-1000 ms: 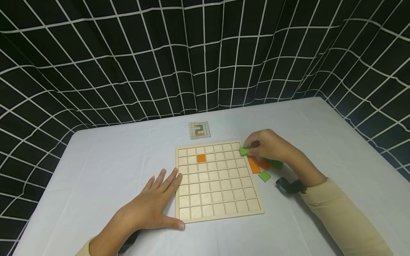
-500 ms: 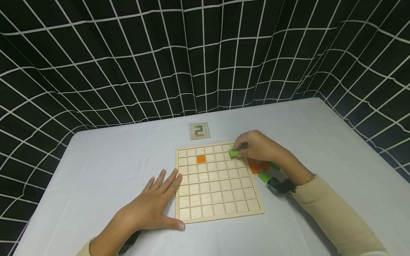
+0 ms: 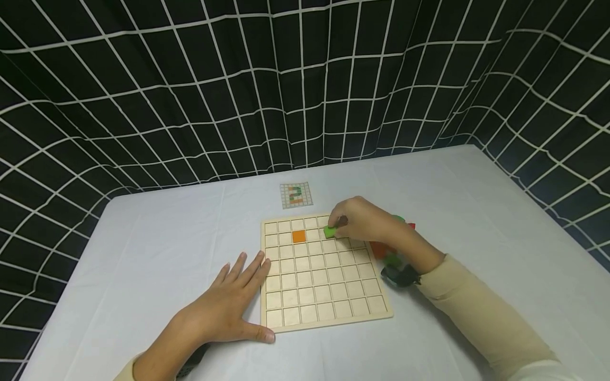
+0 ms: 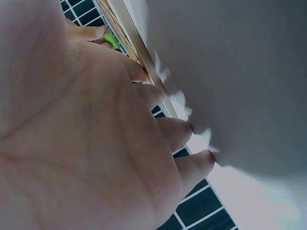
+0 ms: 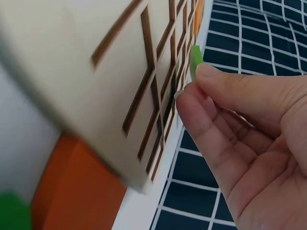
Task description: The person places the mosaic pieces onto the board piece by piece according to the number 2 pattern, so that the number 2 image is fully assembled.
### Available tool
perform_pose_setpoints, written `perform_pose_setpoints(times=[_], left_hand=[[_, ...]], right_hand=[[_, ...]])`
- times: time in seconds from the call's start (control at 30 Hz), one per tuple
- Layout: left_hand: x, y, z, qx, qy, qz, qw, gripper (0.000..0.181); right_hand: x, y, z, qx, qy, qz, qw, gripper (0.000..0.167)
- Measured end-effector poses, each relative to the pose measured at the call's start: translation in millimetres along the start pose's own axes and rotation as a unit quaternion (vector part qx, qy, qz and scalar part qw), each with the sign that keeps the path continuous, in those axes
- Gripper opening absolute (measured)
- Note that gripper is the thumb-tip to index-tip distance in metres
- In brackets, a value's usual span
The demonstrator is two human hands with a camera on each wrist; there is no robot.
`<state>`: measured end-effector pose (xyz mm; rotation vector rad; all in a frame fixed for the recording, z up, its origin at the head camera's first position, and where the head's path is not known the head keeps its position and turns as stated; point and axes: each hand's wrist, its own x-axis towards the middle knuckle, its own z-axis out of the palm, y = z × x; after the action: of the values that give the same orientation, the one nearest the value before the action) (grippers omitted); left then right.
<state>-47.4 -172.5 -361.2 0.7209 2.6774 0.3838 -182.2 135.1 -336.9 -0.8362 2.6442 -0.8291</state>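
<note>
One green tile [image 3: 330,232] is pinched between the thumb and fingers of the right hand [image 3: 367,219], over the far part of the gridded wooden board [image 3: 324,278]. It sits right of, and apart from, the orange square [image 3: 298,236] in the grid; whether it touches the board cannot be told. Left hand [image 3: 224,309]: fingers straight and spread, gripping nothing, fingertips at the board's left edge, thumb at its near left corner. The right hand hides cells toward the far right corner. Beside the right edge lie an orange-red piece [image 3: 378,250] and a green piece [image 3: 392,261], the latter blurred; the right forearm obscures part of this group. Beyond the board, a small printed card [image 3: 296,195] lies on the white-covered tabletop [image 3: 167,248]. A dark checked curtain [image 3: 229,79] stands behind.
</note>
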Motion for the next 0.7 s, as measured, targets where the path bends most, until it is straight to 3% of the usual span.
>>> perform_pose_setpoints(times=[0.7], left_hand=[[0.7,1.7,-1.3,0.001,-0.003,-0.006,1.0,0.129]], right_hand=[[20.3,-25,19,-0.088,-0.025,-0.062,0.9939,0.017]])
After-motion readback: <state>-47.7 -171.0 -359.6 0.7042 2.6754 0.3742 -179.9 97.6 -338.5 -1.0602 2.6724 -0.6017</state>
